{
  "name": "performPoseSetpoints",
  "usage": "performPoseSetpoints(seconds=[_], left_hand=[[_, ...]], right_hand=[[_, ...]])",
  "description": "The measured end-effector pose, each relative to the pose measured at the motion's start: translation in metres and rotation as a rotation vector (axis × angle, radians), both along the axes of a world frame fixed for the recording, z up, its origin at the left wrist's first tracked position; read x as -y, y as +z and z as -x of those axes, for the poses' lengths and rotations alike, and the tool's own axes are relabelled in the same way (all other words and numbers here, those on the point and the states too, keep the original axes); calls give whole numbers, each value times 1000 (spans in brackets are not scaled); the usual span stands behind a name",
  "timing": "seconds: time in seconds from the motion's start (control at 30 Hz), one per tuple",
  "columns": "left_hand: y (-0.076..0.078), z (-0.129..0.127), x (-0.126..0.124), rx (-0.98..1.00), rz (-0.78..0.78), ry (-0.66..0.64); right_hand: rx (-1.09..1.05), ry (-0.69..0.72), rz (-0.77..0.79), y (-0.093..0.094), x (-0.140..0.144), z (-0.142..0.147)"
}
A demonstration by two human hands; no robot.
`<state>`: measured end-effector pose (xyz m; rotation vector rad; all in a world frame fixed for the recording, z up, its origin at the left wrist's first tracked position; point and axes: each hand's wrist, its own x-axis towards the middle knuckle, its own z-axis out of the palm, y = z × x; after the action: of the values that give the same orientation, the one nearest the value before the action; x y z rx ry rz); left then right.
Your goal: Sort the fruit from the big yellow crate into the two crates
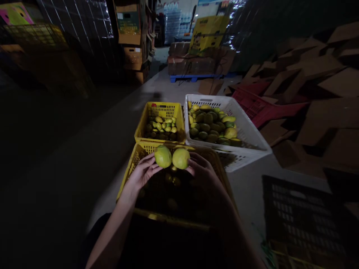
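My left hand (144, 170) grips a round yellow-green mango (163, 156), fingers curled round its left and lower side. A second, similar mango (181, 158) is held from the right by my right hand (200, 168), which lies partly in shadow. Side by side, the two fruits are above the near yellow crate (127, 173), with a narrow gap between them. Deep shade fills that crate, where a few fruits (176, 181) show dimly. Beyond it, a smaller yellow crate (139, 129) holds several small yellow-green mangoes (168, 129).
A white crate (249, 138) with several green and yellow mangoes (207, 119) stands at the right. Behind it lie a red crate (275, 110) and piled cardboard (325, 119). A dark crate (300, 209) is at lower right; a blue pallet (193, 78) bears boxes farther back.
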<state>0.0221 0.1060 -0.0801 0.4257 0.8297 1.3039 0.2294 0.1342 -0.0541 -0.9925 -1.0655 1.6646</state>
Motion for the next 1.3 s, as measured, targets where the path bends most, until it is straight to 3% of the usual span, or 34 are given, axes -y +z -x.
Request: performPoseSetpoints(seconds=[0.2, 0.37, 0.6, 0.8, 1.0, 1.23, 1.3], left_hand=[[3, -10, -1, 44, 12, -58], [1, -22, 0, -56, -16, 33], [-6, -24, -1, -52, 108, -9], [0, -21, -1, -78, 110, -5], [-6, -15, -5, -77, 39, -33], [-9, -20, -5, -190, 90, 46], [-9, -22, -5, -193, 115, 86]], right_hand=[[-107, 18, 58, -7, 0, 7], [-131, -12, 120, -9, 3, 19], [-36, 122, 39, -12, 9, 32], [-31, 109, 63, -13, 8, 29], [-43, 27, 89, -15, 0, 20], [106, 104, -182, -36, -5, 18], [93, 104, -176, -44, -5, 22]])
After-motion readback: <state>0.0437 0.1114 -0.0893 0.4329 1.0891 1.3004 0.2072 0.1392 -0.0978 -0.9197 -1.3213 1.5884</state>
